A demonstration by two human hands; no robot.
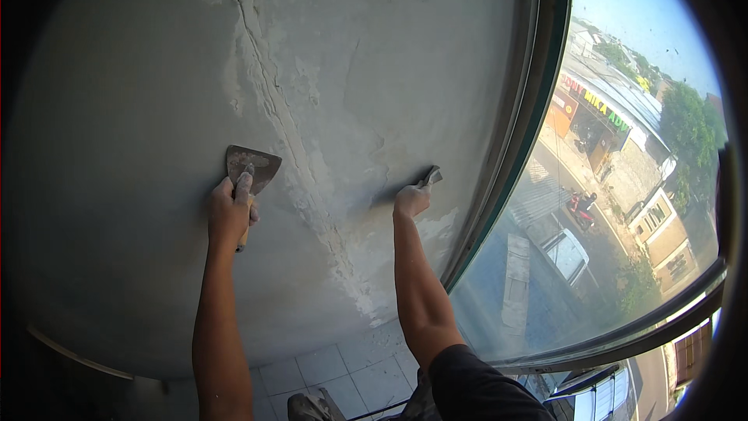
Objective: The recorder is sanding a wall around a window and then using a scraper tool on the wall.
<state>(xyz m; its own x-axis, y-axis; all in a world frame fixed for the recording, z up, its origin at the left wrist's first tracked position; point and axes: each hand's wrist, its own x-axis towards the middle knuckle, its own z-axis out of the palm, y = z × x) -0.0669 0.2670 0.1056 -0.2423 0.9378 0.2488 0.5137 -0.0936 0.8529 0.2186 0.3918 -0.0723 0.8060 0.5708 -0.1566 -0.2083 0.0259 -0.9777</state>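
Note:
My left hand [231, 212] is closed around the wooden handle of a wide putty knife [253, 165], a finger stretched along its neck. Its flared, smeared metal blade points up in front of the grey wall [148, 132]. Farther right, my right hand [412, 199] grips a smaller scraper [432, 176], whose handle is mostly hidden in the fist. Between the two hands, a rough cracked seam [273, 101] runs down the wall, with pale filler patches along it. Whether either blade touches the wall, I cannot tell.
A dark-framed window [538, 179] stands close on my right, with a street, a parked white vehicle [566, 256] and buildings outside, far below. Light floor tiles [323, 366] lie beneath the wall. At the lower left there is a thin pale edge [78, 355].

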